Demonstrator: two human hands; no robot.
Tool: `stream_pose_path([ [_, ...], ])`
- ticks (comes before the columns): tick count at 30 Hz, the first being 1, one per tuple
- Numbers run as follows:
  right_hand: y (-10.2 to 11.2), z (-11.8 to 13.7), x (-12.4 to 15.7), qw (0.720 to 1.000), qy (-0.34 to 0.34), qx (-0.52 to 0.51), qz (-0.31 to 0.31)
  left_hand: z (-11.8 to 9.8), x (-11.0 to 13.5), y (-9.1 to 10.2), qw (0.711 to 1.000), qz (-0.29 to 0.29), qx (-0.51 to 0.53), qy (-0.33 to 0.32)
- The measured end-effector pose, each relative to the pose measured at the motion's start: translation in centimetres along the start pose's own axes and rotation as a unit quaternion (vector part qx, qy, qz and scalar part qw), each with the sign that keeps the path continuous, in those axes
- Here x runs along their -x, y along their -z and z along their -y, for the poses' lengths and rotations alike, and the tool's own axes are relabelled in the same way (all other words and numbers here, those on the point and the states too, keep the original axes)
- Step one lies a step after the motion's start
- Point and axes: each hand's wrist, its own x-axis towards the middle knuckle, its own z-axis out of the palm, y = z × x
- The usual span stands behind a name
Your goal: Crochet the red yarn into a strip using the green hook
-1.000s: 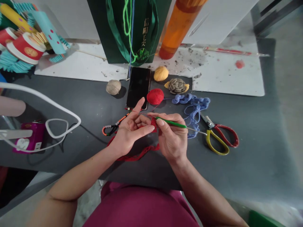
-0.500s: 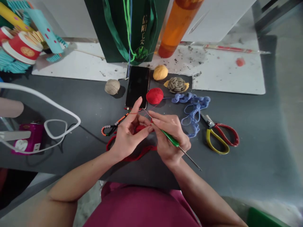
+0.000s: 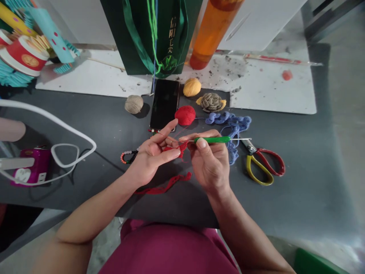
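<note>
L hand [image 3: 151, 158] is pinching red yarn crochet strip [image 3: 175, 149] — R hand [image 3: 209, 163] is gripping green-handled steel crochet hook [image 3: 212, 139].

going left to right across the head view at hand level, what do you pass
magenta box, bead string, left hand, right hand, scissors

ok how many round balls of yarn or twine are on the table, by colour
round red yarn ball: 1
round mustard-yellow yarn ball: 1
round beige twine ball: 1
total: 3
</note>
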Motion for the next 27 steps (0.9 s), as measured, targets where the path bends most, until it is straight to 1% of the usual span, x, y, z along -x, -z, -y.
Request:
stream_pose_path([
  [7, 1.8, 0.6, -0.8, 0.996, 0.013, 0.076, 0.055, -0.6, -0.1, 0.3, 0.999, 0.020, -0.029, 0.001],
  [10, 2.3, 1.1, -0.8, 0.989, 0.020, 0.118, 0.083, -0.9, 0.0, 0.4, 0.999, 0.011, -0.033, 0.007],
  [12, 2.5, 1.4, -0.7, 0.984, 0.035, 0.151, 0.090, -1.0, 0.0, 0.5, 0.999, 0.003, -0.039, 0.007],
  [14, 2.5, 1.8, -0.6, 0.976, 0.072, 0.188, 0.082, -1.1, -0.1, 0.6, 0.999, 0.002, -0.052, -0.013],
  [16, 2.3, 2.0, -0.5, 0.961, 0.134, 0.227, 0.084, -1.2, -0.2, 0.7, 0.997, -0.001, -0.070, -0.040],
  [19, 2.0, 2.0, -0.5, 0.919, 0.246, 0.287, 0.115, -1.2, -0.3, 0.7, 0.993, -0.020, -0.092, -0.064],
  [21, 1.8, 1.9, -0.5, 0.885, 0.298, 0.331, 0.137, -1.2, -0.3, 0.5, 0.993, -0.035, -0.088, -0.064],
  [23, 1.8, 1.7, -0.4, 0.858, 0.327, 0.370, 0.146, -1.2, -0.2, 0.3, 0.997, -0.033, -0.045, -0.046],
  [24, 1.7, 1.7, -0.3, 0.851, 0.335, 0.378, 0.144, -1.2, -0.1, 0.2, 0.999, -0.026, -0.012, -0.023],
  [26, 1.7, 1.5, 0.0, 0.851, 0.344, 0.373, 0.135, -1.2, 0.1, 0.0, 0.997, -0.006, 0.060, 0.044],
  [27, 1.6, 1.4, 0.2, 0.857, 0.339, 0.365, 0.130, -1.2, 0.2, -0.1, 0.993, 0.003, 0.090, 0.080],
])
